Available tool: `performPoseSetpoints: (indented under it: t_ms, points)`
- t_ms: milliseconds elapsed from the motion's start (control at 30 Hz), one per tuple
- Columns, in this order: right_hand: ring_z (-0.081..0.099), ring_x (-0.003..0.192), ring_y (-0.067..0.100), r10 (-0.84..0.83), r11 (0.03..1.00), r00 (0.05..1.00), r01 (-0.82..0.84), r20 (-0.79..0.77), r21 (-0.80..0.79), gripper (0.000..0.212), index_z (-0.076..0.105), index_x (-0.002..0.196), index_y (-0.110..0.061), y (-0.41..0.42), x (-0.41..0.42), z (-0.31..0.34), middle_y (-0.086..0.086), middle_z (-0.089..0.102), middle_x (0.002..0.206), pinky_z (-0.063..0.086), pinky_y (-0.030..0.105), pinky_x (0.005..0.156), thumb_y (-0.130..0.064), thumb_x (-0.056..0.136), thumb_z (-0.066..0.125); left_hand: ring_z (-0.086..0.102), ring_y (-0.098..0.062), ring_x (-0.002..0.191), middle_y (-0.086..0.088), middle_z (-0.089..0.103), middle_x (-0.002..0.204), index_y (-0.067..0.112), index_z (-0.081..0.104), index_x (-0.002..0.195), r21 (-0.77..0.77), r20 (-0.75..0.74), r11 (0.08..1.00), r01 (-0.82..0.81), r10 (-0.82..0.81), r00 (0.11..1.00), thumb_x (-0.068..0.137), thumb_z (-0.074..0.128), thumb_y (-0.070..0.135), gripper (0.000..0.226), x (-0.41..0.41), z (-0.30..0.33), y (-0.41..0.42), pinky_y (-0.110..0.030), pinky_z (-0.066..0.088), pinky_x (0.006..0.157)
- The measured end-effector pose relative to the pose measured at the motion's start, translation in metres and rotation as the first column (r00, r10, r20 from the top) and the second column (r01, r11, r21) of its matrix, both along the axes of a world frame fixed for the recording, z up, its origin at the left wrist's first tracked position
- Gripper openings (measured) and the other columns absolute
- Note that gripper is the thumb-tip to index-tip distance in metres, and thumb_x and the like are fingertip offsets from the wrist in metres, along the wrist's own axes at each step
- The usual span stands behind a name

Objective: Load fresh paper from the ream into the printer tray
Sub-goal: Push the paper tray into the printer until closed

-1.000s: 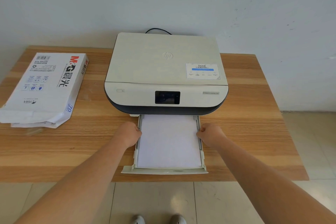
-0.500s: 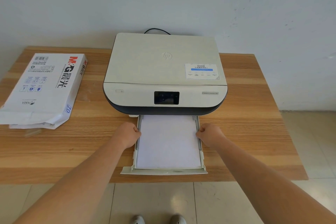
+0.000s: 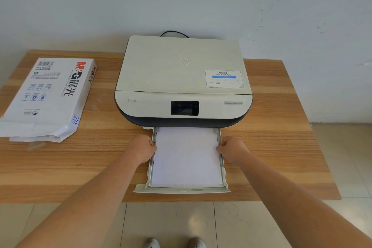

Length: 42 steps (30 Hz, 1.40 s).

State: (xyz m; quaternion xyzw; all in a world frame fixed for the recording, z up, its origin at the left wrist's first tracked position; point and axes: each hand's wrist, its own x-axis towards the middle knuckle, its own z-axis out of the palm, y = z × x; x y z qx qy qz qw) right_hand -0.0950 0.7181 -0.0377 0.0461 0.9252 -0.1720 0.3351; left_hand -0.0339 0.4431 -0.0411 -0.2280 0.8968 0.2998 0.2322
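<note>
A cream and dark printer (image 3: 183,70) stands on the wooden table (image 3: 271,147). Its paper tray (image 3: 181,189) is pulled out toward me, and a white stack of paper (image 3: 186,157) lies flat in it. My left hand (image 3: 141,148) is curled against the tray's left side rail. My right hand (image 3: 232,148) is curled against the right rail. Both hands grip the tray about halfway along its length. The opened ream (image 3: 48,96), a white wrapper with red and black print, lies at the table's left with its torn end facing me.
A black cable (image 3: 174,33) loops behind the printer against the white wall. The tray's front lip overhangs the table's near edge. Tiled floor and my shoes (image 3: 153,242) show below. Bare wood lies to the right of the printer.
</note>
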Motion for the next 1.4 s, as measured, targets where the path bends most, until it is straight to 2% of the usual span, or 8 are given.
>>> performPoseSetpoints:
  t_ms: [233, 367, 533, 667, 900, 1033, 1167, 1400]
  points:
    - [0.045, 0.059, 0.012, 0.012, 1.000, 1.000, -0.012, -0.003, -0.016, 0.024, 0.045, 0.069, -0.019, 0.0020, -0.0001, -0.0012, -0.001, 0.050, 0.069, 0.038, 0.022, 0.052, -0.022, 0.092, 0.050, 0.059, -0.022, 0.076, -0.014, 0.066, 0.085, 0.011, 0.057, 0.069, 0.001, 0.003, 1.000, 0.014, -0.014, 1.000, 0.088, 0.057, 0.021, 0.022, -0.0012, -0.0020, -0.0015, -0.027, 0.041, 0.057]
    - [0.046, 0.060, 0.013, 0.040, 0.999, 0.999, -0.040, -0.008, 0.009, 0.023, 0.045, 0.069, -0.020, 0.0024, -0.0009, -0.0007, -0.001, 0.050, 0.070, 0.038, 0.024, 0.052, -0.026, 0.091, 0.048, 0.056, -0.019, 0.068, -0.015, 0.066, 0.084, 0.012, 0.055, 0.068, -0.048, 0.021, 0.997, 0.064, -0.063, 0.998, 0.090, 0.054, 0.022, 0.024, -0.0021, -0.0005, -0.0003, -0.028, 0.042, 0.058]
    - [0.045, 0.059, 0.013, 0.071, 0.997, 0.997, -0.071, -0.016, 0.021, 0.019, 0.047, 0.074, -0.017, 0.0009, -0.0007, -0.0021, -0.001, 0.049, 0.070, 0.037, 0.024, 0.050, -0.023, 0.092, 0.046, 0.055, -0.018, 0.070, -0.010, 0.064, 0.083, 0.011, 0.058, 0.076, -0.126, 0.042, 0.983, 0.131, -0.126, 0.991, 0.091, 0.050, 0.021, 0.020, -0.0042, 0.0006, 0.0031, -0.026, 0.040, 0.057]
    - [0.045, 0.059, 0.012, 0.069, 0.998, 0.997, -0.069, -0.035, 0.000, 0.015, 0.052, 0.081, -0.013, 0.0009, -0.0004, -0.0030, -0.001, 0.050, 0.070, 0.038, 0.023, 0.051, -0.022, 0.092, 0.047, 0.052, -0.016, 0.066, -0.009, 0.061, 0.080, 0.011, 0.054, 0.072, -0.128, 0.033, 0.983, 0.128, -0.125, 0.992, 0.091, 0.050, 0.019, 0.021, -0.0051, -0.0008, 0.0045, -0.025, 0.036, 0.052]
    - [0.045, 0.059, 0.011, 0.071, 0.997, 0.996, -0.072, -0.046, -0.010, 0.014, 0.053, 0.085, -0.013, 0.0014, 0.0004, -0.0043, -0.001, 0.050, 0.070, 0.039, 0.022, 0.052, -0.022, 0.094, 0.047, 0.050, -0.015, 0.064, -0.007, 0.058, 0.076, 0.013, 0.052, 0.069, -0.132, 0.017, 0.980, 0.148, -0.147, 0.989, 0.092, 0.050, 0.019, 0.024, -0.0049, -0.0016, 0.0043, -0.025, 0.035, 0.051]
    - [0.046, 0.060, 0.012, 0.059, 0.998, 0.997, -0.060, -0.047, -0.022, 0.016, 0.051, 0.079, -0.016, 0.0022, 0.0004, -0.0056, -0.001, 0.051, 0.070, 0.040, 0.022, 0.053, -0.022, 0.093, 0.047, 0.050, -0.014, 0.064, -0.008, 0.059, 0.078, 0.014, 0.052, 0.069, -0.122, 0.007, 0.982, 0.146, -0.146, 0.989, 0.092, 0.050, 0.019, 0.023, -0.0048, -0.0023, 0.0039, -0.024, 0.035, 0.051]
    - [0.045, 0.059, 0.012, 0.056, 0.998, 0.997, -0.058, -0.052, -0.029, 0.024, 0.045, 0.069, -0.019, 0.0018, 0.0009, -0.0061, -0.001, 0.050, 0.069, 0.038, 0.023, 0.052, -0.021, 0.093, 0.047, 0.052, -0.016, 0.066, -0.012, 0.063, 0.084, 0.012, 0.053, 0.070, -0.118, 0.009, 0.981, 0.154, -0.154, 0.988, 0.092, 0.050, 0.018, 0.022, -0.0052, -0.0033, 0.0027, -0.025, 0.039, 0.054]
    - [0.045, 0.059, 0.012, 0.047, 0.998, 0.998, -0.048, -0.046, -0.028, 0.014, 0.051, 0.081, -0.014, 0.0010, 0.0007, -0.0085, -0.001, 0.050, 0.070, 0.039, 0.022, 0.052, -0.020, 0.092, 0.046, 0.053, -0.018, 0.069, -0.012, 0.064, 0.085, 0.011, 0.055, 0.075, -0.118, 0.009, 0.980, 0.159, -0.160, 0.987, 0.092, 0.049, 0.018, 0.019, -0.0061, -0.0043, 0.0013, -0.031, 0.047, 0.063]
